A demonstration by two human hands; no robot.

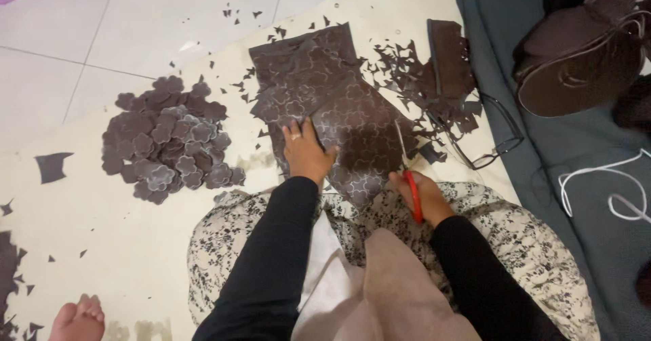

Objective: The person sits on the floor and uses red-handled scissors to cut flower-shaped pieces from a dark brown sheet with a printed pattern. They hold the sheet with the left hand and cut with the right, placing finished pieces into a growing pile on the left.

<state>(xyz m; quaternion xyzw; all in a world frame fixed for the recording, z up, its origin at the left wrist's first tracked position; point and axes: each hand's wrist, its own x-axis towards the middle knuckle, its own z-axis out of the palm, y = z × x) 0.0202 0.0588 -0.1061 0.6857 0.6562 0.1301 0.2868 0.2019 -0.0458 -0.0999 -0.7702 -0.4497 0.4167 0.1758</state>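
Nearest you, your lap in the flowered skirt [529,246] meets the near edge of the brown sheet [339,104], which lies flat on the cream floor mat [135,246] and serves as the landmark here. Your left hand [305,152] lies palm down on the sheet's near part, its fingers [293,129] spread and pressing it flat. Your right hand [422,195], at the sheet's near right edge, has its fingers closed through the red handles of the scissors [409,178], whose blades point away from you into the sheet.

The sheet is dark brown and thin, marked all over with pale outlines of scalloped flower shapes. Judging by the layout, a good part is already done: left of the sheet sits a heap of cut flower pieces [169,148], and right of it and beyond lie many jagged offcuts [407,70]. Most outlines on the sheet itself look uncut, so plenty seems left.

Just right of the offcuts lies a pair of glasses [498,144]; farther right, on grey cloth [542,151], are brown rolled pieces [583,56] and a white cord [603,185].
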